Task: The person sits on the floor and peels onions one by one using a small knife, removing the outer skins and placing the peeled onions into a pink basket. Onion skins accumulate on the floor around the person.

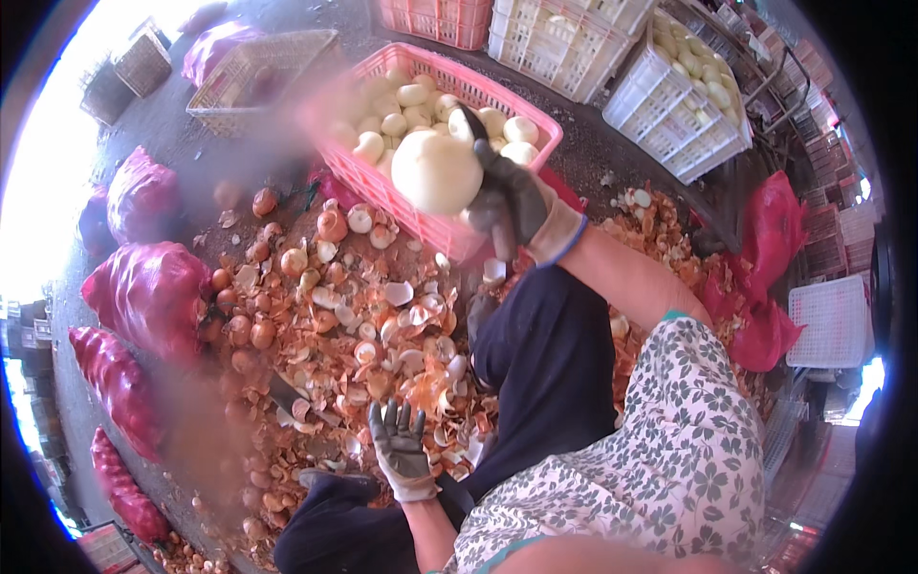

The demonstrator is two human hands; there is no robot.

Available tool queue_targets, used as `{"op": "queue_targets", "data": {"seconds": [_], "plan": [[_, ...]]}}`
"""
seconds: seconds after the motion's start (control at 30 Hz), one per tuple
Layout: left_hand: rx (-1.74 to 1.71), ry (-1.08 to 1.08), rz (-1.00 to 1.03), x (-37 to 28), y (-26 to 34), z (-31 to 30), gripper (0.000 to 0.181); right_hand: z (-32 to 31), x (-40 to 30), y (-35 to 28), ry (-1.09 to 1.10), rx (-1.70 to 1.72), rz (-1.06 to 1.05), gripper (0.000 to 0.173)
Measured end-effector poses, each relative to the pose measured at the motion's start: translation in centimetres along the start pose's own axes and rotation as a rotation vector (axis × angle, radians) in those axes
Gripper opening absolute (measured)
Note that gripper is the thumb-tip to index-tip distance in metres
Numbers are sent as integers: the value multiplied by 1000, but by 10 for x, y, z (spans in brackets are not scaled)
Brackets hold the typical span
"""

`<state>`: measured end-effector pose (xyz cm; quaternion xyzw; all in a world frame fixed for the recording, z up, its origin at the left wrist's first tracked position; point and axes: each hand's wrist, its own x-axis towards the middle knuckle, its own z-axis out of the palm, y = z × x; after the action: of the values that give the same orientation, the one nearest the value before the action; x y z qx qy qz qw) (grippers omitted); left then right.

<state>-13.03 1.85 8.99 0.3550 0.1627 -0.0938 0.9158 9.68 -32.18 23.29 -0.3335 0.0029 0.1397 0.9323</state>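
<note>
My right hand point(513, 197), in a dark-coated work glove, grips a large peeled white onion point(437, 172) above a pink plastic crate point(423, 208). A narrow black piece point(470, 123) sticks up by the fingers; whether it is a tool handle or a glove finger is unclear. Inside the crate lie many peeled onions point(416, 97). My left hand point(404, 448), gloved too, is palm up near my lap with its fingers apart and nothing in it. Beyond its fingertips spreads a heap of onion skins point(401, 359). A flat dark blade-like piece point(290, 394) lies partly buried there.
Unpeeled onions point(251, 331) lie beside several red mesh sacks point(154, 294) at left. White crates point(678, 107) of peeled onions and another pink crate point(434, 21) stand at the back. A tan basket point(265, 75) sits at upper left. Blur covers part of the left side.
</note>
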Motion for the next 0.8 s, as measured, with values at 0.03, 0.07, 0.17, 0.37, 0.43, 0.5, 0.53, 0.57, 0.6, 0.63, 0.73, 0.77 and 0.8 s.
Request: {"op": "queue_targets", "data": {"seconds": [0.03, 0.07, 0.17, 0.37, 0.43, 0.5, 0.53, 0.57, 0.6, 0.63, 0.73, 0.77, 0.8], "plan": [[-36, 6, -3, 1, 1, -7, 55, -5, 12, -12, 48, -2, -9, 43], [-67, 26, -23, 5, 3, -16, 52, -15, 26, -23, 86, -6, -20, 39], [-89, 87, -42, 17, 5, -21, 48, -45, 78, -48, 205, -175, -130, 31], [-138, 279, -86, 37, 8, -35, 44, -94, 193, -84, 306, -126, -313, 27], [-167, 317, -95, 39, 8, -41, 44, -112, 235, -97, 350, -110, -337, 28], [-154, 395, -109, 41, 6, -45, 43, -127, 271, -106, 384, -70, -354, 27], [-157, 413, -124, 43, 6, -47, 44, -136, 289, -109, 374, -58, -409, 25], [-160, 432, -140, 44, 5, -49, 44, -146, 303, -112, 506, -194, -426, 26], [-134, 441, -135, 43, 8, -45, 45, -144, 315, -106, 687, -480, -372, 28], [-109, 481, -145, 43, 10, -42, 44, -141, 324, -102, 862, -777, -312, 32], [-92, 563, -167, 50, 14, -38, 42, -164, 345, -90, 876, -1878, -271, 47], [-98, 569, -172, 50, 13, -43, 43, -172, 350, -90, 915, -1987, -358, 45], [-111, 579, -172, 50, 11, -49, 45, -169, 358, -91, 901, -2001, -157, 52]]}}
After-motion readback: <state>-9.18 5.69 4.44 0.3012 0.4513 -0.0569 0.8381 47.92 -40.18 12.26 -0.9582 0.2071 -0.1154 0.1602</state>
